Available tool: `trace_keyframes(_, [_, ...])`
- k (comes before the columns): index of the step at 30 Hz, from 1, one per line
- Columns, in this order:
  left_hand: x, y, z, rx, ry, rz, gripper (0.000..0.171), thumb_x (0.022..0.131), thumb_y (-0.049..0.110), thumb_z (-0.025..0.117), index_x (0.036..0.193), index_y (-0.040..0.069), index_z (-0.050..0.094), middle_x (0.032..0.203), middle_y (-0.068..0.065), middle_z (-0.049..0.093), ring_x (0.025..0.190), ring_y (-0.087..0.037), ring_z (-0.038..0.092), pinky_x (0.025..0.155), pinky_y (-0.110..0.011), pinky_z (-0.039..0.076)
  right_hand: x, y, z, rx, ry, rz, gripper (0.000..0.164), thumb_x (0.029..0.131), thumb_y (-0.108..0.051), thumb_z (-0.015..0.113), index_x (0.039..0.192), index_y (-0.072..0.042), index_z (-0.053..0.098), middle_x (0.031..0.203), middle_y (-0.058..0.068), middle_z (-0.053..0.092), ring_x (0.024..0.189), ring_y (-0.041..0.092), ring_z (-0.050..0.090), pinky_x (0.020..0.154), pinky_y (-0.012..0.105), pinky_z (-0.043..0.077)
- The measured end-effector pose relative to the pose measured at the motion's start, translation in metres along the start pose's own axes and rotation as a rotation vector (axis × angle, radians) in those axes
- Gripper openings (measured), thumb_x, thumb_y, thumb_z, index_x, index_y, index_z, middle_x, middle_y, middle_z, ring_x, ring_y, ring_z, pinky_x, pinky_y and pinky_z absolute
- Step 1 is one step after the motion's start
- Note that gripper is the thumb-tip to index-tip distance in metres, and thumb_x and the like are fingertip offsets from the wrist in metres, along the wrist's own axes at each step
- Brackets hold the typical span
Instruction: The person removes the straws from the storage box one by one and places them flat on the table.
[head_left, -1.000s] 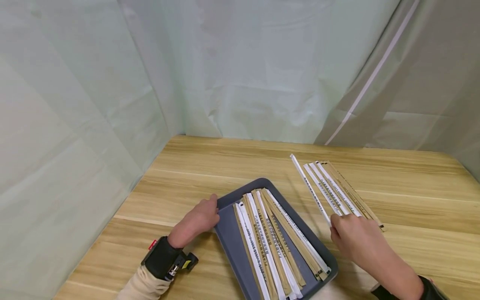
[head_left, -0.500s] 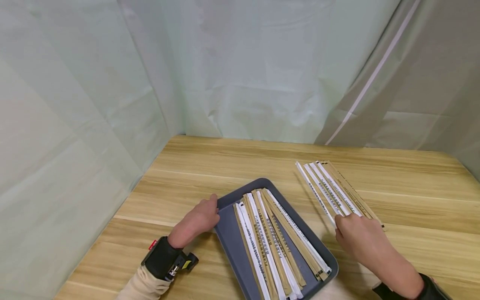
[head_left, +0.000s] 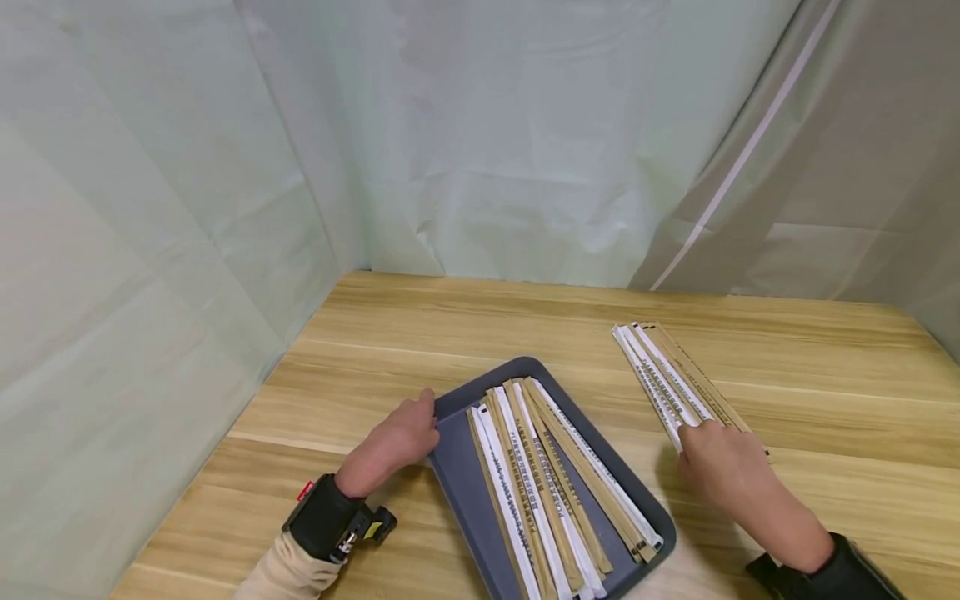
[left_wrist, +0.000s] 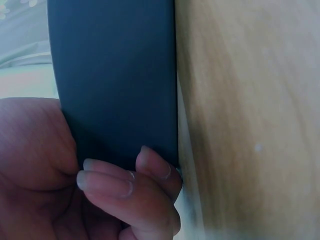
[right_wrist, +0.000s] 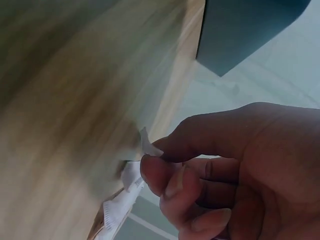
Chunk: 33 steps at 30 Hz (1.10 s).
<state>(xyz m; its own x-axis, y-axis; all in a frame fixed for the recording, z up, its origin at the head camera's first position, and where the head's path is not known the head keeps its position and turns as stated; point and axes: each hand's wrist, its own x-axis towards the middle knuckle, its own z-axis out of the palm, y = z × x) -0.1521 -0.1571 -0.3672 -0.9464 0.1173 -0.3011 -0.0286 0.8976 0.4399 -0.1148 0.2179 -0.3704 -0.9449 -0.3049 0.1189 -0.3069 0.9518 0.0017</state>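
My right hand (head_left: pixel 723 467) pinches the near end of a white paper-wrapped straw (head_left: pixel 648 393) between thumb and fingertips. In the right wrist view the tip of its wrapper (right_wrist: pixel 149 145) sticks out past the thumb. This straw lies along the left side of a slanted row of white and brown wrapped straws (head_left: pixel 701 377), whose near ends the hand partly covers. My left hand (head_left: pixel 401 433) grips the left corner of a dark grey tray (head_left: pixel 459 458), fingers curled at its wall (left_wrist: pixel 120 75). Several white and brown wrapped straws (head_left: pixel 540 475) fan out inside the tray.
A wooden table (head_left: pixel 465 325) carries everything. Pale curtains (head_left: pixel 525 150) hang behind it and to the left, with a greyer one (head_left: pixel 840 192) at the right. The tray's near end runs out of the head view.
My right hand has moved the white straw rightward, from standing apart at the left to lying against the row. The left hand and tray have stayed put.
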Motion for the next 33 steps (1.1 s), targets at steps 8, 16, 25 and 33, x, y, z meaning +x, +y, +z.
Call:
trace_keyframes(8, [0.001,0.001,0.000,-0.012,-0.005,-0.005,0.048,0.093,0.001,0.047,0.136,-0.014,0.034,0.088,-0.018,0.056,0.066,-0.022,0.053,0.052,-0.030,0.039,0.001,0.005,-0.001,0.014,-0.003,0.035,0.019,0.078,-0.006,0.066,0.067,-0.005,0.050,0.058,0.009,0.047,0.047,0.022,0.045,0.038,0.040,0.038])
trace_keyframes(16, [0.000,0.001,0.000,-0.006,0.002,0.004,0.044,0.093,0.001,0.047,0.133,-0.015,0.037,0.082,-0.016,0.055,0.063,-0.021,0.053,0.051,-0.029,0.038,-0.002,0.002,-0.009,0.004,0.099,0.017,0.024,0.076,-0.007,0.071,0.068,-0.007,0.048,0.055,0.008,0.048,0.044,0.021,0.043,0.035,0.040,0.035])
trace_keyframes(25, [-0.001,0.000,-0.002,-0.010,-0.004,0.002,0.044,0.093,0.002,0.047,0.133,-0.013,0.036,0.083,-0.017,0.055,0.065,-0.022,0.052,0.053,-0.030,0.039,-0.013,-0.036,-0.017,0.103,0.270,-0.132,0.020,0.073,-0.007,0.076,0.076,-0.016,0.059,0.054,-0.014,0.042,0.043,0.003,0.034,0.036,0.026,0.026])
trace_keyframes(33, [0.000,0.000,-0.001,-0.003,-0.002,0.018,0.042,0.092,0.001,0.047,0.131,-0.013,0.038,0.082,-0.016,0.054,0.065,-0.023,0.051,0.054,-0.030,0.039,-0.026,-0.063,-0.008,0.114,0.338,-0.225,0.023,0.070,-0.010,0.079,0.070,-0.017,0.057,0.060,-0.014,0.038,0.044,-0.001,0.033,0.039,0.021,0.025])
